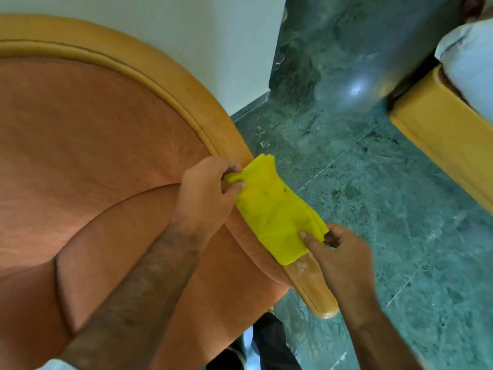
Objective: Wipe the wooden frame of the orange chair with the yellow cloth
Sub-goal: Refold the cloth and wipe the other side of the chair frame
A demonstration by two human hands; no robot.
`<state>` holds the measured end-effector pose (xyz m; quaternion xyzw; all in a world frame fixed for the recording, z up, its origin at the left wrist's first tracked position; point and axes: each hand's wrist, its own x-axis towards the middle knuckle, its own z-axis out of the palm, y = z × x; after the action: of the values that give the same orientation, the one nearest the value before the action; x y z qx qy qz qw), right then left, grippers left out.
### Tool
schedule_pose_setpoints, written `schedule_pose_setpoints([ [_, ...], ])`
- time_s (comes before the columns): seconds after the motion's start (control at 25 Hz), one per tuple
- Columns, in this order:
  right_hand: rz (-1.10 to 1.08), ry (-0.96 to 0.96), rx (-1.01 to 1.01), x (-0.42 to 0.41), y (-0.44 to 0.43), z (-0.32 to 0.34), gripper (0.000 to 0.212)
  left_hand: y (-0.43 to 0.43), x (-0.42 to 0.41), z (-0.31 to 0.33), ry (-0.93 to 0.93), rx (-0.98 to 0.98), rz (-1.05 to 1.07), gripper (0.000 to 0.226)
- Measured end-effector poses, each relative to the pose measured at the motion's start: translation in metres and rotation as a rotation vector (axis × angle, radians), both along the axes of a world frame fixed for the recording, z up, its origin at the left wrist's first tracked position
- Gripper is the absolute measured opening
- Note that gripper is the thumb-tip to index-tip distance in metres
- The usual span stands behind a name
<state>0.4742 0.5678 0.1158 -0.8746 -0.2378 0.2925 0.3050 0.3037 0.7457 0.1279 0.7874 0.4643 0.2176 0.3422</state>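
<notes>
The orange chair point(88, 145) fills the left of the view, its upholstery bordered by a curved wooden frame point(170, 84) that runs down into an armrest end point(317, 292). A folded yellow cloth point(274, 209) lies draped over the frame at the armrest. My left hand point(205, 193) pinches the cloth's upper left corner. The cloth's lower right edge is pinched between thumb and fingers of my right hand point(338, 255). Pale smudges show on the bare wood just below the cloth.
Green marble floor point(373, 182) spreads to the right of the chair. A yellow wooden bed frame point(440, 137) with a pale mattress point(469, 65) stands at the upper right. A white wall point(213, 36) rises behind the chair. Dark trousers show at the bottom.
</notes>
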Motion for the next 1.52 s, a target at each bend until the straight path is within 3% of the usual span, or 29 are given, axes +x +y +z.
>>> schedule_pose_setpoints([
  [0.08, 0.077, -0.057, -0.083, -0.002, 0.0, -0.01, 0.018, 0.004, -0.002, -0.007, 0.128, 0.091, -0.075, 0.024],
  [0.16, 0.155, -0.124, -0.164, -0.006, -0.003, -0.018, 0.039, 0.011, 0.0, -0.008, 0.237, 0.249, -0.153, 0.027],
  [0.28, 0.362, -0.364, 0.005, -0.021, 0.007, -0.024, 0.072, 0.045, 0.006, -0.004, 0.312, 0.489, -0.225, 0.041],
  [0.36, 0.569, -0.488, 0.078, -0.038, 0.027, -0.031, 0.075, 0.078, 0.008, -0.001, 0.469, 0.529, -0.255, 0.056],
  [0.48, 0.701, -0.595, -0.021, -0.059, 0.06, -0.047, 0.077, 0.104, 0.002, -0.002, 0.657, 0.579, -0.346, 0.076],
  [0.8, 0.698, -0.67, 0.173, -0.056, 0.127, -0.055, 0.072, 0.113, -0.001, -0.014, 0.59, 0.619, -0.375, 0.081],
  [0.96, 0.814, -0.605, 0.067, -0.035, 0.068, -0.06, 0.07, 0.113, 0.0, -0.011, 0.583, 0.615, -0.379, 0.085],
  [1.08, 0.93, -0.662, -0.042, -0.012, -0.011, -0.068, 0.071, 0.112, 0.001, -0.01, 0.606, 0.604, -0.373, 0.088],
  [1.28, 0.917, -0.716, -0.098, 0.002, -0.125, -0.076, 0.071, 0.113, 0.001, -0.013, 0.603, 0.635, -0.361, 0.085],
  [1.52, 0.795, -0.653, -0.17, -0.022, -0.085, -0.077, 0.075, 0.111, 0.003, -0.014, 0.625, 0.639, -0.361, 0.086],
])
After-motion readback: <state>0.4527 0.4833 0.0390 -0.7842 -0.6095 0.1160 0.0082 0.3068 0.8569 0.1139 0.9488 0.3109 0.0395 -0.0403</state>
